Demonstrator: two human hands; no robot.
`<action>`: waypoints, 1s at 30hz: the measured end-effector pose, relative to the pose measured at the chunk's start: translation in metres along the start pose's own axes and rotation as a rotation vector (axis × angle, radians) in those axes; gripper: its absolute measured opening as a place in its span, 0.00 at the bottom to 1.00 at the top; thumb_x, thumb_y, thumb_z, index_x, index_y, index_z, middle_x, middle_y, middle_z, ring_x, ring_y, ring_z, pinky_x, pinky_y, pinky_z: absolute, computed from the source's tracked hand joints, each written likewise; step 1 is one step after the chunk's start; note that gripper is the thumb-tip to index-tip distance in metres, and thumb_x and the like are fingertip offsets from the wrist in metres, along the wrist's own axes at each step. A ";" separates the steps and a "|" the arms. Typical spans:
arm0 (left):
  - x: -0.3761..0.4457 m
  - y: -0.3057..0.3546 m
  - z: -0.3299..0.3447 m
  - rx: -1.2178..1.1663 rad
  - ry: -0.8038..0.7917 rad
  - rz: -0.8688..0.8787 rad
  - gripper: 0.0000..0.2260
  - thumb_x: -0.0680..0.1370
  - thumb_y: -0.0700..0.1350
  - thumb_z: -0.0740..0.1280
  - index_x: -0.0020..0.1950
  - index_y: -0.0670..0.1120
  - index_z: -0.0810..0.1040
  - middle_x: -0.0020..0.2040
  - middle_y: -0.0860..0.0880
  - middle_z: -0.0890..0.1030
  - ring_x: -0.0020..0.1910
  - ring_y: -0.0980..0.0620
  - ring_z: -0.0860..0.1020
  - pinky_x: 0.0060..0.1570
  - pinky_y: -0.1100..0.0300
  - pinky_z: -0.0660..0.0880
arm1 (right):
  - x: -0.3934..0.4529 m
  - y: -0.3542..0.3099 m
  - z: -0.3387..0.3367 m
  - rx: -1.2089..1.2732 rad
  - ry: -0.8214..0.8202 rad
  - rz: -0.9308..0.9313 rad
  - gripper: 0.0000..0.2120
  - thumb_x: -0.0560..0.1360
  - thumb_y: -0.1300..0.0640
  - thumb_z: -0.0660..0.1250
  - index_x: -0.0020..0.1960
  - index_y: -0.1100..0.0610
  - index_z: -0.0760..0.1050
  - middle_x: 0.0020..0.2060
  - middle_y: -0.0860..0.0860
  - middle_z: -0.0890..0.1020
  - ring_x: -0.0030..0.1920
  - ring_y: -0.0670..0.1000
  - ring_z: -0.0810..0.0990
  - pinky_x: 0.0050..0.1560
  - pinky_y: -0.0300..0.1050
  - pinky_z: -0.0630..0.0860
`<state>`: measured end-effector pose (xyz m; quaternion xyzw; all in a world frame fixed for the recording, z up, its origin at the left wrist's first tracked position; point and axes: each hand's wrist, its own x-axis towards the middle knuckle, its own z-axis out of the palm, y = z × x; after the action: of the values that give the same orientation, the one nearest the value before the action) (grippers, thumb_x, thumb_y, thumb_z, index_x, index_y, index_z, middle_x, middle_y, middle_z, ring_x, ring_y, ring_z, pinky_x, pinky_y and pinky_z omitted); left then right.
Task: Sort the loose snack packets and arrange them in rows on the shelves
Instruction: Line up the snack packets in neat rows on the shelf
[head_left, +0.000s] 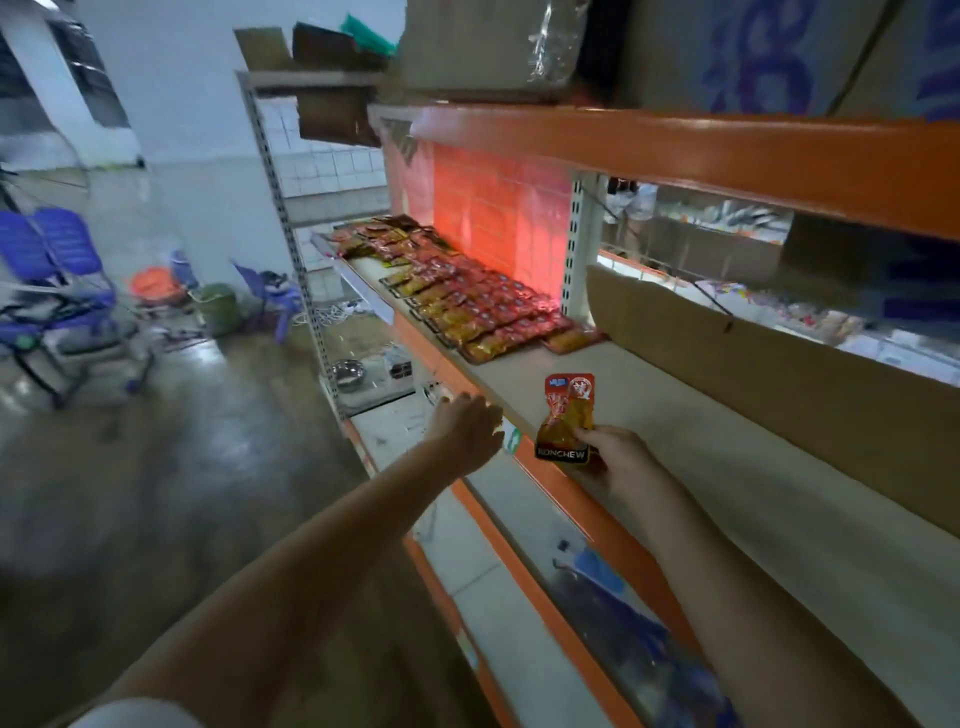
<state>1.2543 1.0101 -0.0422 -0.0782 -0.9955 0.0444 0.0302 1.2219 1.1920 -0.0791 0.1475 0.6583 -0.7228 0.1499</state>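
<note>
One snack packet (567, 415) is in the right hand (621, 457), pinched at its near bottom edge between thumb and fingers; it lies over the near edge of the middle shelf (701, 467), its red top pointing far. The left hand (465, 428) reaches forward just left of the shelf's orange front rail (597, 514). It seems to hold nothing, but the blur hides its fingers, so I cannot tell if they are curled or straight. Farther along the same shelf, to the left, the rows of packets (467, 306) already lie flat: red ones at the back, yellow-brown ones in front. I judge that the step in hand is placing this packet at the near end of the matching row. To do it well, carry it low and flat, turn it like its neighbours, overlap it the same way, and release only when it is lined up. A cardboard sheet (779, 364) leans at the back of the shelf.
</note>
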 end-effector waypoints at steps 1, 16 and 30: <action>0.006 -0.012 0.002 -0.013 0.002 -0.001 0.16 0.81 0.50 0.56 0.66 0.46 0.72 0.63 0.44 0.74 0.64 0.45 0.71 0.57 0.53 0.70 | 0.008 0.000 0.010 0.020 -0.004 0.005 0.04 0.76 0.66 0.64 0.48 0.62 0.77 0.35 0.57 0.77 0.34 0.53 0.76 0.28 0.38 0.74; 0.175 -0.100 0.032 -0.157 0.092 0.246 0.13 0.81 0.50 0.58 0.59 0.46 0.76 0.56 0.46 0.78 0.56 0.47 0.76 0.52 0.56 0.74 | 0.159 -0.038 0.050 -0.145 0.224 -0.099 0.07 0.68 0.71 0.70 0.38 0.59 0.79 0.37 0.59 0.81 0.37 0.56 0.78 0.41 0.50 0.76; 0.314 -0.125 0.028 -0.246 0.072 0.486 0.14 0.81 0.50 0.56 0.59 0.45 0.76 0.55 0.45 0.78 0.53 0.47 0.76 0.50 0.52 0.76 | 0.226 -0.066 0.066 -0.264 0.517 -0.102 0.06 0.66 0.65 0.75 0.41 0.66 0.82 0.42 0.65 0.83 0.43 0.62 0.82 0.53 0.56 0.77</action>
<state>0.9238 0.9348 -0.0419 -0.3194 -0.9437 -0.0736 0.0442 0.9873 1.1275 -0.1059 0.2726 0.7695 -0.5760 -0.0414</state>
